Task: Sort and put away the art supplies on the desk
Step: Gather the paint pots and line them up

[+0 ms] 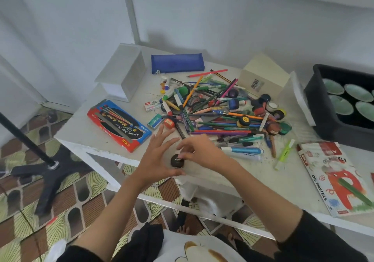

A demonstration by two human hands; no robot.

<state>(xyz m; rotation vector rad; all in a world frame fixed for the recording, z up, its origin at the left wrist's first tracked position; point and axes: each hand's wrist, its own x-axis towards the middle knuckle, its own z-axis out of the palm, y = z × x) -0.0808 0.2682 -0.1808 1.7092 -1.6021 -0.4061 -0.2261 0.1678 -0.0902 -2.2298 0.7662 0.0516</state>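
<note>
Pot of paint (177,161) stands at the near edge of the table (91,129). The right hand (200,152) pinches its top, fingers together; the left hand (158,156) has fingers spread, thumb beside it. Best keep it upright and check the lid before moving.

You have a tangled heap of pens, pencils and paint pots (218,116) in the middle of the desk (287,183). One small black pot (177,161) sits by the near edge.
</note>
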